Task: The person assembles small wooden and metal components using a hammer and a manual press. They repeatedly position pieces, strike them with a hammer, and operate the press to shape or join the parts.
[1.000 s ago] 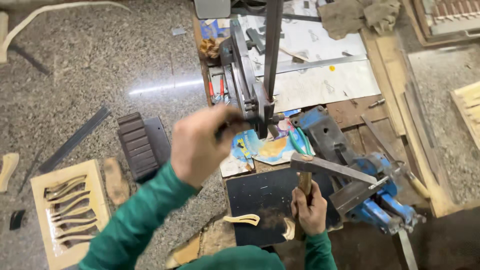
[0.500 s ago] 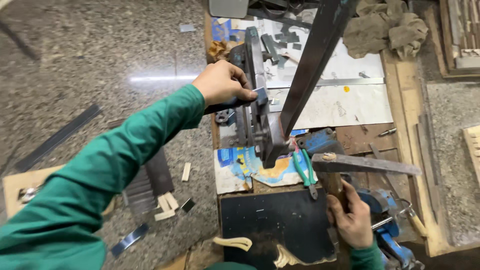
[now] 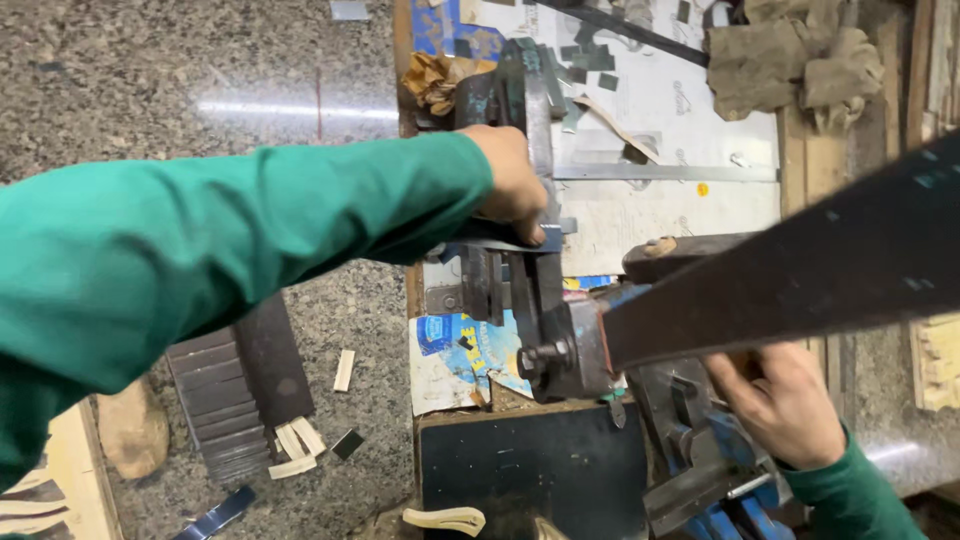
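Two hands at work over one bench-mounted lever shear [image 3: 535, 300], seen from above.

Left hand [image 3: 515, 185]: centre of the frame, green sleeve running in from the left edge. Fingers curled and pressed down on a dark metal strip [image 3: 500, 238], holding it flat at the shear's blades. The strip's long axis lies left to right across the picture, crossways to the blades, which run top to bottom. This hand is on the strip; the other is well apart from it.

Right hand [image 3: 780, 405]: lower right of the frame, beneath the long dark lever handle [image 3: 800, 280], which sweeps from the shear's pivot out to the right edge. Fingers look bent near the blue vise [image 3: 710, 470]; whether they grip anything, I cannot tell.

Bench [image 3: 800, 150]: wooden, with white paper sheets under the shear and a crumpled cloth [image 3: 790, 60] at upper right.

Floor [image 3: 200, 80]: speckled stone, left half of the frame. A stack of dark strips [image 3: 240, 385] lies at lower left, pale wooden offcuts [image 3: 300, 445] just beside it.
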